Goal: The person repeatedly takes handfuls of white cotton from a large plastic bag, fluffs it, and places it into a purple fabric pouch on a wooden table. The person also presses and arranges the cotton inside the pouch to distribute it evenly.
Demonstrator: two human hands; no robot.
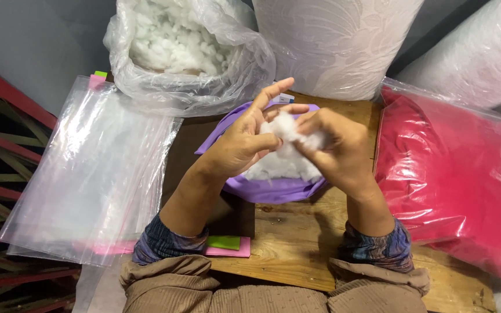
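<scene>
- Far left of the purple cover, a stack of clear zip bags lies flat, hanging over the edge of the wooden table.
- Up and left of the purple cover, an open plastic sack of white stuffing stands at the back of the table.
- Your left hand hovers just above the purple cover, thumb and lower fingers pinched on a tuft of white stuffing, forefinger stretched out loose.
- The tuft sits between your two hands, right over the purple cover's open mouth, where more white filling shows.
- Your right hand is curled tight on the same tuft, touching the left.
- Right of the purple cover, a red cushion in a clear bag rests on the table.
</scene>
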